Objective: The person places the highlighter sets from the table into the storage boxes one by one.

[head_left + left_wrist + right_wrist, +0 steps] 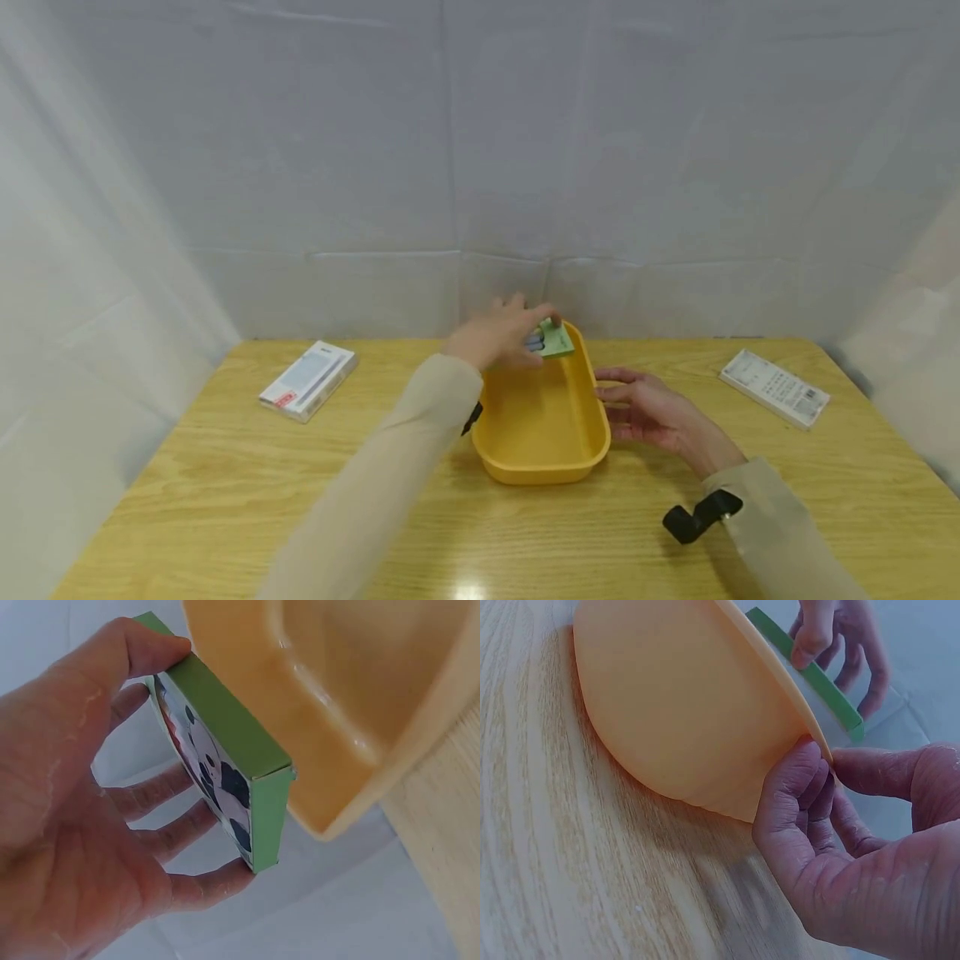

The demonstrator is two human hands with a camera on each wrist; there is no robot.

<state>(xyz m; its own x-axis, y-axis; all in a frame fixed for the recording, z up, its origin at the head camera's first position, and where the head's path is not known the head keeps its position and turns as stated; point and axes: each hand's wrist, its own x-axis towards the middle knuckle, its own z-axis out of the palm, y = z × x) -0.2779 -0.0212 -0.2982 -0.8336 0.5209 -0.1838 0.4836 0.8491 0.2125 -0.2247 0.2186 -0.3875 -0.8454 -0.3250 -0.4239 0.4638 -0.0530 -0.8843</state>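
A small flat green box (225, 712) with a panda picture on its face is held by my left hand (502, 332), the thumb on one narrow side and the fingers along the opposite edge. In the head view this hand and the box are over the far end of a yellow plastic bin (540, 417). My right hand (656, 412) is at the bin's right side. The right wrist view shows its thumb and bent fingers (787, 787) pinching the bin's rim (810, 724). Inside the bin, the visible floor is bare.
On the left of the wooden table (337, 500) lies a white flat box (309, 379) with a red label. Another white box (775, 387), printed with small text and a barcode, lies at the right. A pale curtain (487, 150) hangs right behind the table's far edge.
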